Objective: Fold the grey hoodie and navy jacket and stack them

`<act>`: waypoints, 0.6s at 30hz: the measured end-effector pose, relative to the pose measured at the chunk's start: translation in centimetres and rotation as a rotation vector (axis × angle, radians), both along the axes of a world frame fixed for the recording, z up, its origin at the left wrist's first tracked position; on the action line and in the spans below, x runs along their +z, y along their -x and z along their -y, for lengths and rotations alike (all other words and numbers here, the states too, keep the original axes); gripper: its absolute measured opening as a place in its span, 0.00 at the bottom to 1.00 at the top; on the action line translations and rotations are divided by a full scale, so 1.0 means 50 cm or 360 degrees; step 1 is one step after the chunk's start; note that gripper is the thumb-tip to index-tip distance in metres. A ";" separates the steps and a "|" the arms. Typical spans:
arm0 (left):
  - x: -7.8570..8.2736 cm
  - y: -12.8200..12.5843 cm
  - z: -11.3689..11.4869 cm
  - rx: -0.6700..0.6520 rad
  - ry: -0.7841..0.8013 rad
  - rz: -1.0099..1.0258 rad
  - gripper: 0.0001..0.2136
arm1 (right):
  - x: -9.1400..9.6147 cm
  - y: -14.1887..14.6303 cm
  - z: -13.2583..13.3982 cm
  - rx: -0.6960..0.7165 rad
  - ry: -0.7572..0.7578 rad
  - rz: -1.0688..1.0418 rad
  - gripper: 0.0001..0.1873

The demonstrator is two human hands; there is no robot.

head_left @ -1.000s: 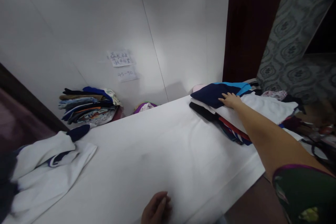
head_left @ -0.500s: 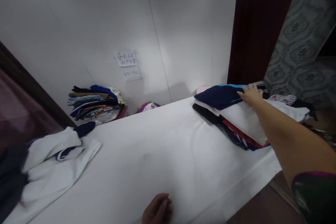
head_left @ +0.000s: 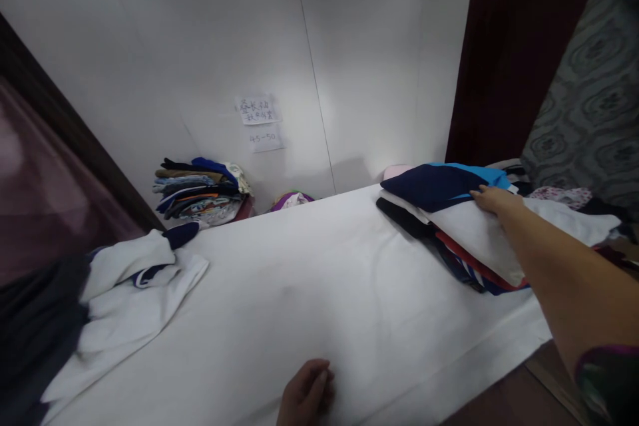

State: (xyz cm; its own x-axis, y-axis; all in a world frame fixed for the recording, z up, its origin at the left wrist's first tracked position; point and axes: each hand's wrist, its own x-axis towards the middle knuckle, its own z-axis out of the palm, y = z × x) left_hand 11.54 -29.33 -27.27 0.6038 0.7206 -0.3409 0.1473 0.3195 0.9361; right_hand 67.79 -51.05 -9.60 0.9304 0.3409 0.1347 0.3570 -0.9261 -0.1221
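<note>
My right hand (head_left: pixel 492 199) reaches to the far right onto a pile of folded clothes. Its fingers curl at the edge of a navy and light-blue garment (head_left: pixel 439 184) that lies on top, just above a white garment (head_left: pixel 479 236). Dark and red-striped pieces (head_left: pixel 464 266) stick out below. My left hand (head_left: pixel 307 396) rests at the near edge of the white-covered table (head_left: pixel 319 306), fingers curled together with nothing visible in them.
A crumpled white and navy garment (head_left: pixel 134 286) lies at the table's left end. A stack of folded clothes (head_left: pixel 200 193) sits by the white wall under two paper notes (head_left: pixel 259 120). A dark red door frame (head_left: pixel 509 46) stands at the right.
My right hand slid from the middle of the navy garment to its right edge. The view shifted right; my left hand stayed put.
</note>
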 end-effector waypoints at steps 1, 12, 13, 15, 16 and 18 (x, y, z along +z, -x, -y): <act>-0.008 0.000 -0.003 -0.0017 -0.0006 -0.0008 0.26 | 0.002 0.010 0.000 -0.0059 -0.0004 -0.0028 0.35; 0.051 0.002 0.014 -0.0140 -0.0144 0.0005 0.21 | -0.039 0.216 0.037 0.0239 0.0183 0.0475 0.22; 0.058 0.002 0.017 -0.0146 -0.0149 0.0009 0.21 | -0.050 0.241 0.044 0.0281 0.0179 0.0571 0.22; 0.066 0.004 0.021 -0.0145 -0.0166 0.0009 0.20 | -0.076 0.290 0.053 0.0323 0.0165 0.0730 0.22; 0.068 0.004 0.023 -0.0148 -0.0176 0.0011 0.20 | -0.089 0.313 0.057 0.0335 0.0165 0.0784 0.22; 0.067 0.006 0.026 -0.0167 -0.0195 0.0039 0.19 | -0.116 0.356 0.059 0.0348 0.0173 0.0843 0.23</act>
State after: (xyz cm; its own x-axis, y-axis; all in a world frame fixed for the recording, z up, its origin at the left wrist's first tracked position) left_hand 11.26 -30.62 -23.91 0.6849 0.6884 -0.2388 0.1507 0.1867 0.9708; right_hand 50.01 -53.99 -15.40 0.6524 0.5553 0.5158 0.5276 -0.8213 0.2168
